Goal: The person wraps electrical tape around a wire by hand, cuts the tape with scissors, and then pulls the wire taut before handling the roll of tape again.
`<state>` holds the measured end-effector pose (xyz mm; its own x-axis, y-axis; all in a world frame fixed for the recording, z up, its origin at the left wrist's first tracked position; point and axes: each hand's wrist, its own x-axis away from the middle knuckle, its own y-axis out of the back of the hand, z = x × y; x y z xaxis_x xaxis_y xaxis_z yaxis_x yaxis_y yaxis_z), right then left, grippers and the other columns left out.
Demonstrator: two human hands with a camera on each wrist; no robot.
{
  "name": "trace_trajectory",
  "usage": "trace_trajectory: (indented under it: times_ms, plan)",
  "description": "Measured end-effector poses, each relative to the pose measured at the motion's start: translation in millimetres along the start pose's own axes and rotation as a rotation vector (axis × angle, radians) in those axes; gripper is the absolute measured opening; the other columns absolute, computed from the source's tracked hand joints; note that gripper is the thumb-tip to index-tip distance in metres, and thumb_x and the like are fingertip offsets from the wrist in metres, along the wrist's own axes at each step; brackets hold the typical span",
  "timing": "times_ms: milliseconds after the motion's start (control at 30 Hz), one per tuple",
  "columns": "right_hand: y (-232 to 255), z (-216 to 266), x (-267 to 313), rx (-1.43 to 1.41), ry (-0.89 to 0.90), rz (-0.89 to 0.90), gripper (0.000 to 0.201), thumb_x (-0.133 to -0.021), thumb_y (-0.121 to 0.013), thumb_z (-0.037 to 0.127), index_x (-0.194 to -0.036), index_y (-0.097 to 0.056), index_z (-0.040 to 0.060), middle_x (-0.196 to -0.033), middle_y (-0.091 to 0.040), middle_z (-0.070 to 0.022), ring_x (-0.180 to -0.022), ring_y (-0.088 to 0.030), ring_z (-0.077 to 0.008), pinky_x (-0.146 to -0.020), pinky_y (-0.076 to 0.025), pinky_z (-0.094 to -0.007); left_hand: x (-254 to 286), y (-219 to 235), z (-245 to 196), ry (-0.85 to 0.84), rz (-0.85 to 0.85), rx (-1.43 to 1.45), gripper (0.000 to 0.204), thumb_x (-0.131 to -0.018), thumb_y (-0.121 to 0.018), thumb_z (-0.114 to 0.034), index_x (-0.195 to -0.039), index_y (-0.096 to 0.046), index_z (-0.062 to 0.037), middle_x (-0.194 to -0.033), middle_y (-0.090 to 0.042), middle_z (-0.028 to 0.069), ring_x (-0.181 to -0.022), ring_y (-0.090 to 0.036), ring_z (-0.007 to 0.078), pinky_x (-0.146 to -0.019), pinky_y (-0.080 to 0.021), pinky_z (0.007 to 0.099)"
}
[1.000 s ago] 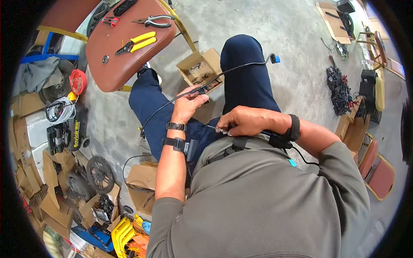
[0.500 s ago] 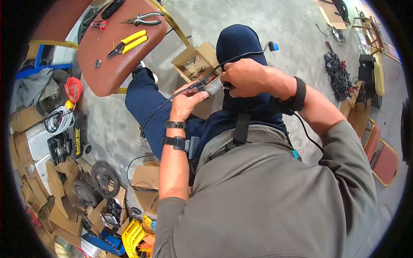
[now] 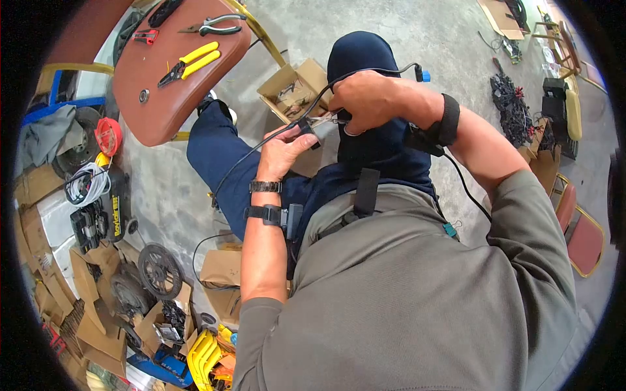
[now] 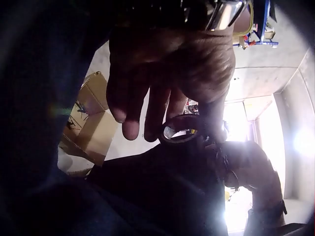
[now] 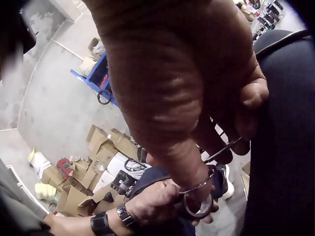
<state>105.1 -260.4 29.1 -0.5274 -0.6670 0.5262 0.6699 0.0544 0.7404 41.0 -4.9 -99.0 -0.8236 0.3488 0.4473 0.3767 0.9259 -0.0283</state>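
A black cable (image 3: 242, 158) runs from the left thigh to a blue-tipped end (image 3: 424, 76) by the right knee. My left hand (image 3: 277, 156) pinches a short dark piece (image 3: 306, 132) on or beside this cable between thumb and fingers. In the left wrist view, a dark ring-shaped rim (image 4: 180, 130) shows at its fingertips. My right hand (image 3: 368, 98) grips small metal scissors (image 5: 198, 209), thumb through a loop. Their thin metal end points at the dark piece, close to the left fingertips. The right hand partly hides the scissors in the head view.
Yellow-handled wire strippers (image 3: 190, 64), long-nose pliers (image 3: 215, 26) and a small metal ring (image 3: 143, 96) lie on a brown chair seat (image 3: 169, 111). An open cardboard box (image 3: 274, 85) with scraps stands between the legs. Boxes and wheels (image 3: 160, 270) crowd the left side.
My right hand has moved from the lap up and forward to the left hand, bringing the scissors to the dark piece. The left hand keeps its hold, nearly in place.
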Motion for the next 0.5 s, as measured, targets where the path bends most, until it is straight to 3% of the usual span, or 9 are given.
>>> trace_trajectory:
  times_ms: [233,500]
  plan:
    - [1,-2,-15,-0.105,0.050,0.059,0.044,-0.071,-0.074,0.023,-0.109,-0.074,0.0018,-0.086,-0.072,-0.0212,-0.085,-0.070,-0.0400,-0.077,-0.054,-0.0477,8,-6,-22,-0.020,0.049,0.075,0.042,-0.082,-0.088,-0.026,-0.111,-0.073,-0.0010,-0.097,-0.073,0.0021,-0.077,-0.060,0.0087,-0.070,-0.049,0.0257]
    - [-5,-2,-29,-0.142,0.071,0.091,0.041,-0.070,-0.074,0.023,-0.106,-0.074,0.0018,-0.088,-0.073,-0.0203,-0.087,-0.070,-0.0394,-0.078,-0.054,-0.0467,6,-2,-15,-0.024,0.029,0.032,0.042,-0.082,-0.087,-0.027,-0.112,-0.073,-0.0014,-0.097,-0.073,0.0014,-0.077,-0.059,0.0082,-0.070,-0.049,0.0256]
